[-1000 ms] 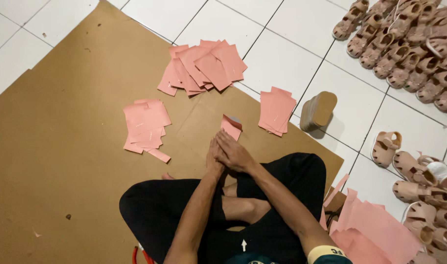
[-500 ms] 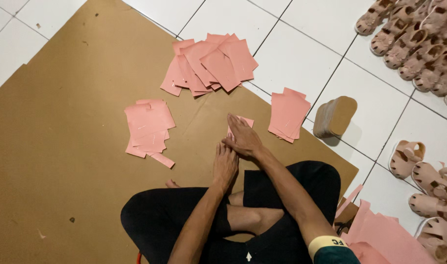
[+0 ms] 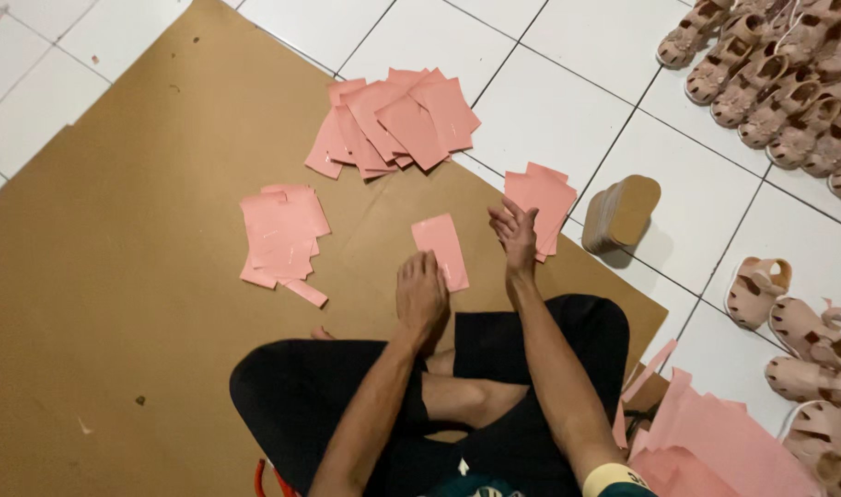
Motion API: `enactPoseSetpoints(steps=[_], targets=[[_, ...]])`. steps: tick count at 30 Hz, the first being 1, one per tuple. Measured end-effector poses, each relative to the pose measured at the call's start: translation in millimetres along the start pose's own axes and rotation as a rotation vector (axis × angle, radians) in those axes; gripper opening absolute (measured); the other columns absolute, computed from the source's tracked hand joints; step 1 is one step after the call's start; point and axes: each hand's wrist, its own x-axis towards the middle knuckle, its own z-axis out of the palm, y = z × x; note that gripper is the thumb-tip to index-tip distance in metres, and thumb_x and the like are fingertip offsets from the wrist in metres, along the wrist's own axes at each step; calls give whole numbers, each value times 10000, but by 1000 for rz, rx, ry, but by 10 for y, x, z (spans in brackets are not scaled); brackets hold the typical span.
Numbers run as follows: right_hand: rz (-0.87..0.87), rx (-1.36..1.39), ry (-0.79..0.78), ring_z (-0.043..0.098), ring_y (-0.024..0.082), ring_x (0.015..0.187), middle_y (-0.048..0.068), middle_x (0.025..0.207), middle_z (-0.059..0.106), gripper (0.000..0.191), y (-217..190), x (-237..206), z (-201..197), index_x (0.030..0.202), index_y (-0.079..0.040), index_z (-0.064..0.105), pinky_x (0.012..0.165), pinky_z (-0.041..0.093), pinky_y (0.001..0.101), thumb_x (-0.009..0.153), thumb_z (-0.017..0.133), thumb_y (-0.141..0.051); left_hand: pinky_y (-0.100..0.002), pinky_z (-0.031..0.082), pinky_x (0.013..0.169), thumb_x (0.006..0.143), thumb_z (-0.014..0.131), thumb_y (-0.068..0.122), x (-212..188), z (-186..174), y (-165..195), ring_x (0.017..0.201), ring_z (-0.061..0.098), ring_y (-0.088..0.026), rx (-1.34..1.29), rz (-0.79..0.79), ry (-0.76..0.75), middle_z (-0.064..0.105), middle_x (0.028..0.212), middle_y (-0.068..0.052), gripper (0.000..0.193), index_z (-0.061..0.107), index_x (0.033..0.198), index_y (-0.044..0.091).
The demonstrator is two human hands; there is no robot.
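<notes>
- The pink paper piece (image 3: 441, 250) lies flat on the brown cardboard sheet (image 3: 144, 304), straight in front of the seated person's crossed legs; it serves as the landmark here.
- Its long axis runs away from the person and leans a little to the left at the far end; the near short edge points back towards the knees.
- The left hand (image 3: 421, 296) rests palm down at that near edge, fingers loosely curled and closing on nothing; its fingertips touch or just overlap the piece's near corner, and which of the two cannot be told.
- The right hand (image 3: 517, 235) hovers just to the right of the piece, apart from it, fingers spread and released, holding nothing; it sits between the piece and the small pink stack (image 3: 542, 198) further right.
- The left hand is therefore the nearer one; the piece lies ahead of its fingers and to the left of the right hand's.
- Beyond the piece's far end lies the fanned pink pile (image 3: 393, 124); well to its left lies another pink pile (image 3: 280, 235).
- Far right of the piece, on the white tiles, stand a tan upturned sole (image 3: 623, 212) and rows of beige sandals (image 3: 779, 74).
</notes>
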Motion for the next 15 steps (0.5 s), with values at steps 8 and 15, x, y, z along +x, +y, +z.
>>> enactPoseSetpoints(steps=[8,15], targets=[[9,-119,-79,548,319,1363,240,1433,588,900,80,-588,122,1510,48,431,1158,420,415,1012,293,-688,-571,333,1118,935,614,380,271,-343,-234,1186,522,-431,257,19,89,607,1162,-263,616,537,1375,-44],[-330,-984,-392,306,441,1493,326,1600,342,910,152,-857,424,1566,100,242,1213,252,477,1030,404,-616,-531,388,1120,1010,559,224,-15,-401,-323,1309,493,-403,81,54,84,576,1367,-221,525,519,1479,-9]])
